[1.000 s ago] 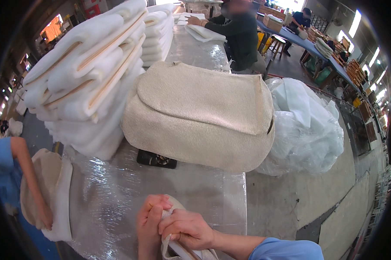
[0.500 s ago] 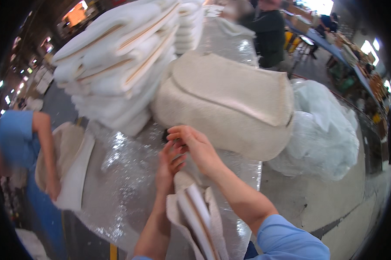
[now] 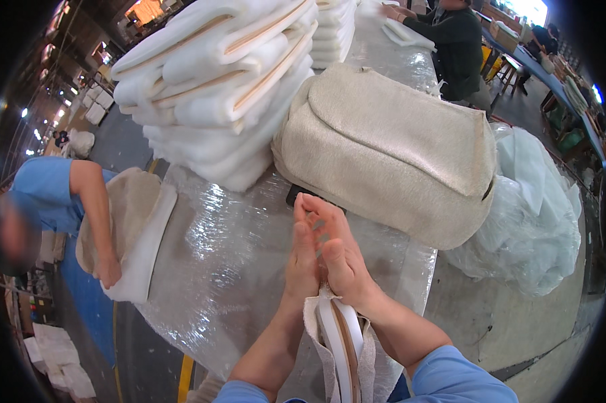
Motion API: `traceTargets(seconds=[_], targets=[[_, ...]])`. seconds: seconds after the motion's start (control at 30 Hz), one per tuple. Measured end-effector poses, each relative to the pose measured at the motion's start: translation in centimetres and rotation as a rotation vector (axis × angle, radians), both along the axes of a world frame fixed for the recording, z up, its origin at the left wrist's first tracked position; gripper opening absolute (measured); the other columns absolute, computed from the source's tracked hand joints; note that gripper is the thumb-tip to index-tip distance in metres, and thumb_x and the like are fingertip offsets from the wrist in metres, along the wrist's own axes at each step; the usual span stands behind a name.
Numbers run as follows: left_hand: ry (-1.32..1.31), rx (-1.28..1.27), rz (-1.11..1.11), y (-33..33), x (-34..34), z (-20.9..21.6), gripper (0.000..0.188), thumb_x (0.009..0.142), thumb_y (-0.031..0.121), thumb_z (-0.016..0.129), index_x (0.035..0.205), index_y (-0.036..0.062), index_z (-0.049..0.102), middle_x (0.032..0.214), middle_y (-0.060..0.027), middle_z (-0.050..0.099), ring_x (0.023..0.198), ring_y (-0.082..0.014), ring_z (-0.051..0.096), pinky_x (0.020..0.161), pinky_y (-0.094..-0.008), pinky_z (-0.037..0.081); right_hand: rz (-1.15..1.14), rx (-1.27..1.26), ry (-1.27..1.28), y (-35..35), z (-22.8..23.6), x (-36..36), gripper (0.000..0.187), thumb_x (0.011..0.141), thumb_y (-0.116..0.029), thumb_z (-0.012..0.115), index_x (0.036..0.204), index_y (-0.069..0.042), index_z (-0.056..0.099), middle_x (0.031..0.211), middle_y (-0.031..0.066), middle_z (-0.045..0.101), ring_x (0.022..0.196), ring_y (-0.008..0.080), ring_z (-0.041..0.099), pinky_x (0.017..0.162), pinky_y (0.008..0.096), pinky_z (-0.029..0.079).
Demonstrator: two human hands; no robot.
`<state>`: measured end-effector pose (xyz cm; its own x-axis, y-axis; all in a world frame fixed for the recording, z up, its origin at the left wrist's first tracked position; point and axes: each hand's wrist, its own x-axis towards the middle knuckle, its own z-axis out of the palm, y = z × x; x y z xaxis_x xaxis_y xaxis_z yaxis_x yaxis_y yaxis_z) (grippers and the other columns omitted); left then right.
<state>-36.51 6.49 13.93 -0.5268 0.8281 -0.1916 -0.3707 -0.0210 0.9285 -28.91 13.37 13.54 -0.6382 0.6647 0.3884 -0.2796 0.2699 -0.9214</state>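
My left hand (image 3: 303, 265) and my right hand (image 3: 342, 258) are raised palm to palm over the table, fingers stretched out and fingertips close together. I see nothing between their fingers. Just below them, between my wrists and forearms, stands a beige fabric cover (image 3: 314, 326) folded around white padding (image 3: 349, 336) with a tan layer in its middle. The cover's top end meets the heels of my hands. Beyond my fingertips lies a plump beige cushion (image 3: 397, 148), with a small black object (image 3: 293, 195) partly hidden at its near edge.
Plastic film covers the table (image 3: 215, 269). Folded white padding (image 3: 215, 87) is piled at the back left. A bundle of clear plastic (image 3: 525, 208) sits to the right. At left, a co-worker's hand (image 3: 107, 269) rests on another beige-and-white piece (image 3: 145, 242); another person (image 3: 451, 40) stands behind.
My hands have come closer together, palms facing and fingers straighter. The view has shifted, so the table things sit further right. The folded cover stands more upright between my forearms.
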Motion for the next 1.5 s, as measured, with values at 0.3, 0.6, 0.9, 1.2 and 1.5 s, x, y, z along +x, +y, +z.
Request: traceTargets(seconds=[0.3,0.6,0.9,1.2,1.5], targets=[[-0.134,0.157,0.102,-5.8,2.4,1.0,0.090,0.108,0.071,0.036,0.170,0.0073,0.022,0.163,-0.0152,0.039,0.154,-0.0276,0.036,0.127,-0.0436,0.026,0.252,-0.284,0.121,-1.0,-1.6,5.5,0.062,0.107,-0.040,0.053,0.153,0.000,0.048,0.150,0.0158,0.050,0.144,0.0267,0.045,0.119,0.0405,0.035],[0.185,0.026,0.028,-8.6,4.4,3.3,0.066,0.101,0.005,0.062,0.159,-0.0045,0.035,0.160,-0.0182,0.045,0.146,-0.0240,0.047,0.121,-0.0397,0.038,0.194,-0.147,-0.030,-0.7,0.9,6.0,0.050,0.089,-0.007,0.072,0.138,0.000,0.062,0.138,0.0170,0.060,0.130,0.0279,0.059,0.111,0.0383,0.045],[0.591,-0.084,0.236,-8.2,3.9,2.5,0.024,0.103,0.007,0.064,0.124,-0.0041,0.070,0.131,-0.0182,0.068,0.119,-0.0261,0.067,0.102,-0.0357,0.052,0.027,-0.016,-0.016,-2.4,-0.2,5.7,0.017,0.090,0.005,0.074,0.105,-0.002,0.072,0.132,0.0157,0.067,0.126,0.0313,0.065,0.100,0.0398,0.055],[1.043,-0.100,0.271,-7.9,3.3,4.1,0.009,0.095,0.007,0.078,0.099,0.0003,0.073,0.100,-0.0135,0.070,0.087,-0.0232,0.068,0.075,-0.0343,0.053,0.117,0.035,-0.128,-1.5,2.5,6.2,0.030,0.085,0.009,0.072,0.112,-0.004,0.075,0.129,0.0157,0.068,0.129,0.0333,0.063,0.100,0.0413,0.055],[0.568,0.063,0.285,-7.6,2.1,4.4,0.018,0.104,0.015,0.069,0.092,0.0015,0.064,0.093,-0.0086,0.068,0.087,-0.0193,0.070,0.074,-0.0326,0.058,0.165,0.394,-0.203,0.8,2.8,6.2,0.023,0.085,-0.007,0.081,0.107,-0.011,0.079,0.116,0.0013,0.074,0.099,0.0269,0.062,0.088,0.0369,0.053]])
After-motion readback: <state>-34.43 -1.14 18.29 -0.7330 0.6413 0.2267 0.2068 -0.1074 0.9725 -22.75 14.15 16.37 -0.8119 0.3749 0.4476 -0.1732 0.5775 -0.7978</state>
